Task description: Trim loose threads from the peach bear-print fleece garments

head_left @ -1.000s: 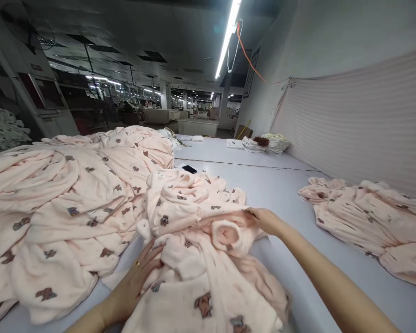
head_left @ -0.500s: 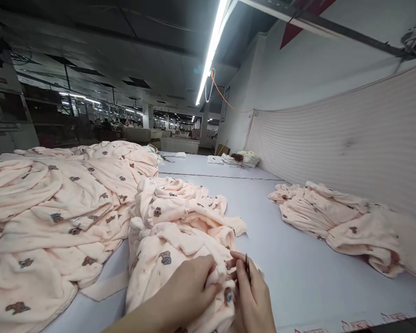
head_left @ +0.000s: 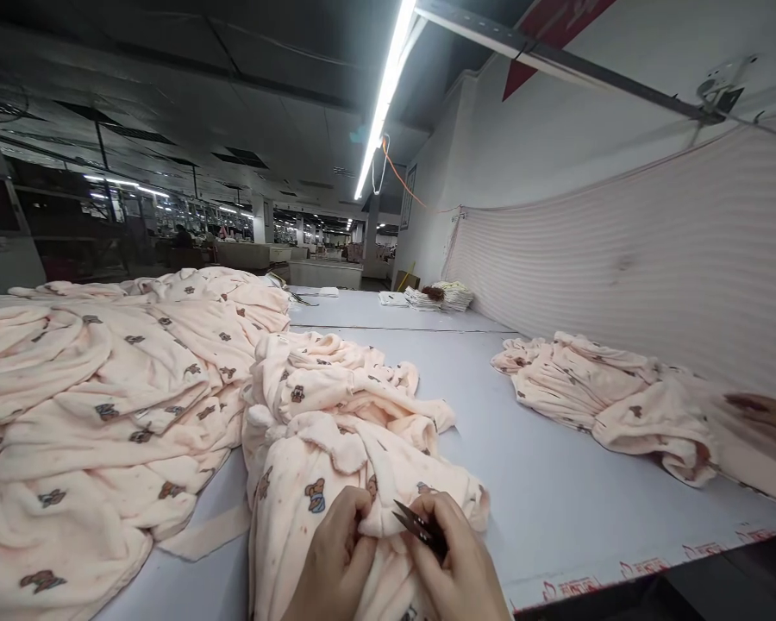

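Note:
Directly in front of me a pale pink fleece garment (head_left: 297, 535) with small bear prints lies bunched on the table. My left hand (head_left: 340, 552) is closed, pinching the garment's edge between thumb and fingers. Close beside it, my right hand (head_left: 449, 552) is wrapped round a pair of small dark thread snips (head_left: 419, 523). Their pointed blades stick out to the left, slightly apart, over the pink fabric near my left fingers. Whether the right fingertips also grip some cloth is hidden.
A large heap of the same pink fabric (head_left: 135, 388) covers the table's left side. Another pink garment (head_left: 608, 397) lies at the right by a striped cloth sheet (head_left: 621, 250). Folded white stacks (head_left: 427, 297) stand at the far end of the table (head_left: 523, 483).
Both hands have drawn nearer each other along the garment's edge. The snips have swung from nearly upright to pointing left. A hand now shows at the far right. My view has shifted slightly.

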Demonstrator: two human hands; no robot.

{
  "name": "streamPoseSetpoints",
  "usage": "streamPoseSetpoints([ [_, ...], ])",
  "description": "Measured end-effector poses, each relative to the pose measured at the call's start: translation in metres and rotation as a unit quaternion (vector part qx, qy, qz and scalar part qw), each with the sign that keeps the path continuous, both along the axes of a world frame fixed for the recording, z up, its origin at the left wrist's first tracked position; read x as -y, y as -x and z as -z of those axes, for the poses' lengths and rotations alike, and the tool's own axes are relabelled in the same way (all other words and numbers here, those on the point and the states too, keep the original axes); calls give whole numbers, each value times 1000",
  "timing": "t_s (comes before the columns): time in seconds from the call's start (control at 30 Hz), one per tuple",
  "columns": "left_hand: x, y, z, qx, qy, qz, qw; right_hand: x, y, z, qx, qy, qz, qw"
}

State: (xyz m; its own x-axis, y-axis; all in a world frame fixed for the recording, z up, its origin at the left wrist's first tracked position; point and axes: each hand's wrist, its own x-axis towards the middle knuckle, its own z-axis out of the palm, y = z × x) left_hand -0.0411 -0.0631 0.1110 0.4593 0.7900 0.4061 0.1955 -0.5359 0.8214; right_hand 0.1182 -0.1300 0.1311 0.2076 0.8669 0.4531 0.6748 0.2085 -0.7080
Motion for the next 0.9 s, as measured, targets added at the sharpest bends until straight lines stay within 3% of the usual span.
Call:
streamPoseSetpoints([
  [0.1, -1, 2, 6, 5, -18, -10, 1000, 11, -3, -12, 92, -9, -5, 996],
  [0.23, -3, 0, 3, 9, -50, -18, 999, 11, -4, -13, 186, -59, 45, 980],
  [0.47, -7, -4, -3, 66, -104, -66, 990, 0, -6, 10, 72, -51, 71, 994],
  [0.53, -11, -3, -7, 90, -54, -44, 993, -8, -3, 15, 63, -38, 76, 994],
  [0.6, -15, -1, -13, 111, 75, 17, 991, -19, -1, 15, 61, -24, 105, 992],
  [0.7, -22, 1, -22, 161, 261, 81, 948, -30, -2, 7, 47, 8, 146, 988],
  [0.77, -24, 2, -26, 195, 316, 89, 924, -29, -5, 0, 44, 21, 103, 993],
  [0.83, -24, 3, -27, 227, 347, 99, 905, -23, -6, -4, 62, 0, 40, 997],
  [0.9, -24, 4, -28, 245, 365, 119, 890, -16, -6, -6, 104, -29, 19, 994],
])
